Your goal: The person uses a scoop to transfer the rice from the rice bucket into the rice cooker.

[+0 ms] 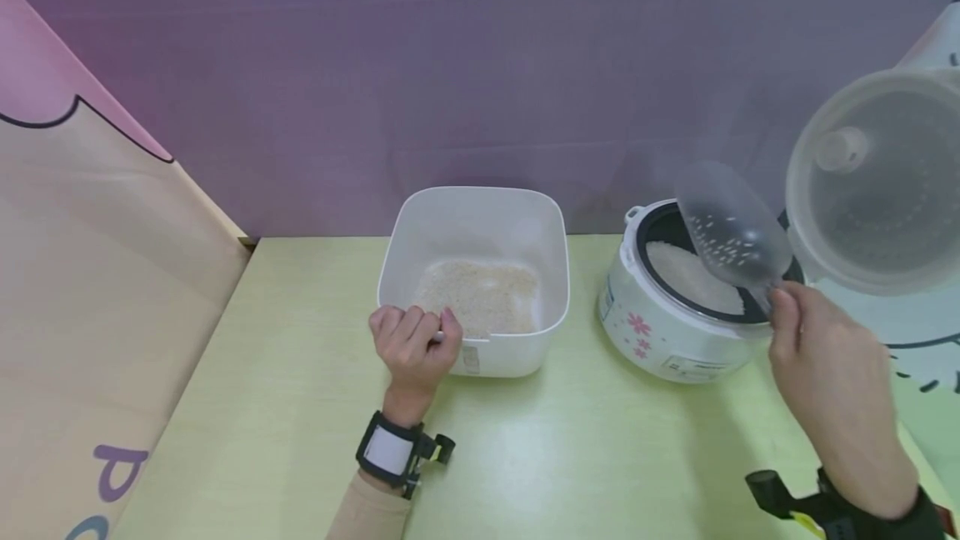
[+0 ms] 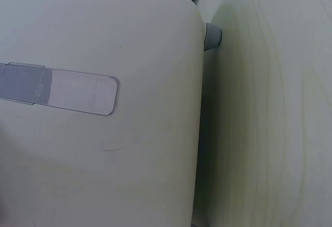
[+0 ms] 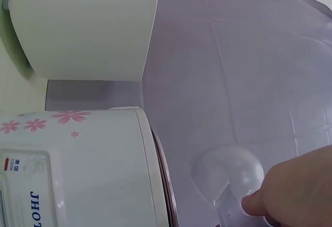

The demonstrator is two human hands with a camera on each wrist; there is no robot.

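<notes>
My left hand (image 1: 411, 348) grips the near rim of a white plastic bin (image 1: 517, 357), fingers curled over the edge. A thin layer of rice (image 1: 480, 294) covers the bin's bottom. In my right hand (image 1: 840, 373) is the handle of a clear plastic scoop (image 1: 731, 232), tilted above the rice cooker (image 1: 656, 336). Only scattered grains show on the scoop. White rice (image 1: 690, 273) lies in the cooker's dark inner pot. From the right wrist, the scoop (image 3: 228, 175) shows beyond the cooker's rim, with my thumb along its handle.
The cooker's round, translucent lid (image 1: 885, 190) stands raised at the right. Both containers sit on a pale wooden table (image 1: 300, 382) against a purple-grey backdrop (image 1: 450, 90). A printed cloth panel (image 1: 97, 273) borders the table's left side.
</notes>
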